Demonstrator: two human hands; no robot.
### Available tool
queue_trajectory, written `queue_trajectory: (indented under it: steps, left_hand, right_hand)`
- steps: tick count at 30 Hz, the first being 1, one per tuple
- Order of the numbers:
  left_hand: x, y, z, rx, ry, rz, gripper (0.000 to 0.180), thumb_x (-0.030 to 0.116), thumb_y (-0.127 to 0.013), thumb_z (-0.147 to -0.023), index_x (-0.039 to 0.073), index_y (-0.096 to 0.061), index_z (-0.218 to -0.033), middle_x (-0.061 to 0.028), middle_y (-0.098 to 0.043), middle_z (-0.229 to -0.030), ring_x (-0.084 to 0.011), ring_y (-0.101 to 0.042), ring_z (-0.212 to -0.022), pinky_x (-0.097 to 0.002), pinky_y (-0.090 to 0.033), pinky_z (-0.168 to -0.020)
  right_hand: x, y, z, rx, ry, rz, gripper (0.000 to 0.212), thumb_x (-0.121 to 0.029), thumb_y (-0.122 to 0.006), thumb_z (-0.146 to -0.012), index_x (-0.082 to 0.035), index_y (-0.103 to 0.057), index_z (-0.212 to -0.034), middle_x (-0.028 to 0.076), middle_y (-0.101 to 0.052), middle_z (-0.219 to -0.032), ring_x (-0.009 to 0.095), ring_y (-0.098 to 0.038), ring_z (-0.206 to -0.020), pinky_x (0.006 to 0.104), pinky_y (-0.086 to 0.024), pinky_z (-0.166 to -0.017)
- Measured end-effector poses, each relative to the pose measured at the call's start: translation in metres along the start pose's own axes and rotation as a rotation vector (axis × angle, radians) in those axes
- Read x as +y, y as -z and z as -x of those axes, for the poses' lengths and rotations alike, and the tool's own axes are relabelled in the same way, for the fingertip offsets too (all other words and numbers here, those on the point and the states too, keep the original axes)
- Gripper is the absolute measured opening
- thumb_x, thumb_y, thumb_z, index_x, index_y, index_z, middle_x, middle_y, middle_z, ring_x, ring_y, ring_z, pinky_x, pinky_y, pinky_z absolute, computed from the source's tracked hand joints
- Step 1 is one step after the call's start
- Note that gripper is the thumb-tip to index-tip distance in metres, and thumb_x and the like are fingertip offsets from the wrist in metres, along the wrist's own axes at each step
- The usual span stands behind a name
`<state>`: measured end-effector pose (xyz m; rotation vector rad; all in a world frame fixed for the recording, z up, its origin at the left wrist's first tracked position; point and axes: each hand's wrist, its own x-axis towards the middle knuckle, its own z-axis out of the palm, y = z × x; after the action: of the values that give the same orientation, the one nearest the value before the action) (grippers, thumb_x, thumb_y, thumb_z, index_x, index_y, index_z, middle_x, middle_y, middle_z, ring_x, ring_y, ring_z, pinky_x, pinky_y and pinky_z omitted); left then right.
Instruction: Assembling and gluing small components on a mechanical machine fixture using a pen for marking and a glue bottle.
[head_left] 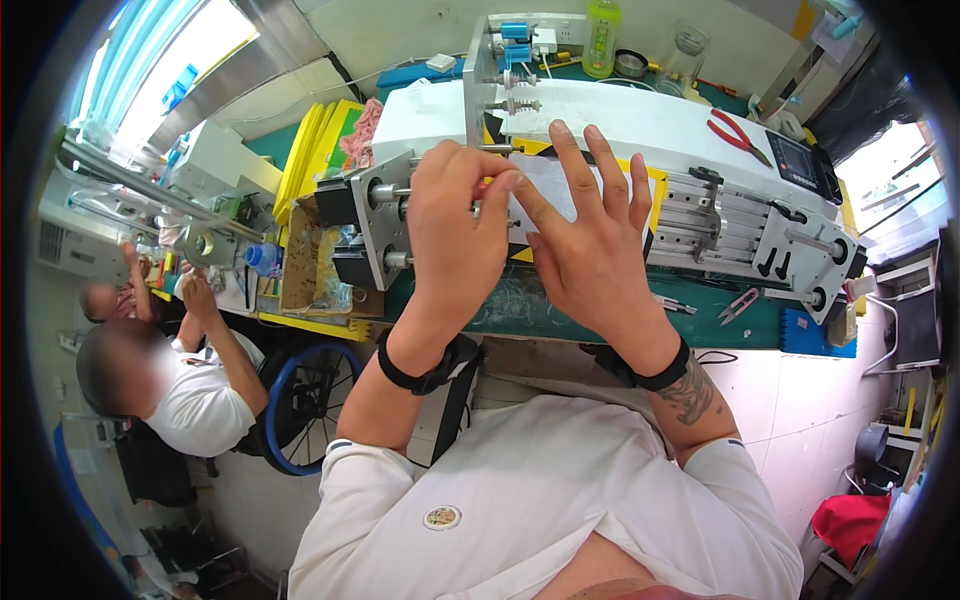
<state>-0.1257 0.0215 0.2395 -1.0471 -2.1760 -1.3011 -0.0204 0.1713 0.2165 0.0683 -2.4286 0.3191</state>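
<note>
My left hand [455, 225] is closed in a pinch over the left part of a metal machine with rails, beside an upright end plate [378, 215] carrying black motors [340, 205]. What its fingertips hold is hidden; a small reddish bit shows between them. My right hand [595, 235] lies with fingers spread over a whitish sheet [545, 180] with a yellow-and-black border [658, 200]. The right index fingertip comes close to the left thumb. Beyond the hands, a metal plate [478, 90] stands upright with spools of blue thread [515, 42] on it.
Red-handled pliers [735, 135] rest on the white machine housing near a small control panel [795, 165]. Small snips [740, 306] lie on the green bench mat [545, 318]. A cardboard box [300, 270] stands left. Co-workers [190, 390] sit further left, near a blue-rimmed wheel [282, 455].
</note>
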Motion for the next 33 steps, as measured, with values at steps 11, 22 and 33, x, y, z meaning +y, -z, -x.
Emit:
queue_trajectory:
  steps: [11, 22, 33]
  left_hand:
    - [-0.004, 0.009, 0.024, 0.187, 0.120, 0.054, 0.008, 0.001, -0.071, -0.106, 0.004, -0.077, -0.111, -0.0051, -0.064, -0.099, -0.0195, -0.061, -0.089, -0.0347, -0.048, -0.079]
    - [0.000, -0.005, 0.012, 0.112, -0.089, -0.188, 0.011, 0.004, -0.082, -0.098, 0.006, -0.081, -0.109, -0.0075, -0.065, -0.097, -0.0247, -0.063, -0.089, -0.0406, -0.048, -0.089]
    - [-0.028, 0.015, 0.029, 0.226, -0.121, -0.252, 0.012, 0.002, -0.083, -0.097, 0.005, -0.071, -0.097, -0.0074, -0.059, -0.091, -0.0273, -0.056, -0.086, -0.0403, -0.046, -0.078]
  right_hand:
    - [0.002, 0.000, 0.001, -0.013, -0.003, -0.003, 0.061, -0.015, -0.082, -0.090, -0.021, -0.075, -0.151, 0.020, -0.041, -0.181, 0.044, -0.032, -0.168, 0.0712, -0.011, -0.135]
    - [-0.001, -0.001, 0.001, 0.014, -0.013, -0.015, 0.059, -0.015, -0.082, -0.091, -0.023, -0.076, -0.149, 0.019, -0.042, -0.180, 0.042, -0.032, -0.168, 0.0703, -0.009, -0.136]
    - [0.001, 0.000, 0.003, -0.032, -0.009, 0.011, 0.058, -0.013, -0.081, -0.091, -0.022, -0.077, -0.148, 0.018, -0.046, -0.178, 0.041, -0.036, -0.166, 0.0696, -0.010, -0.137]
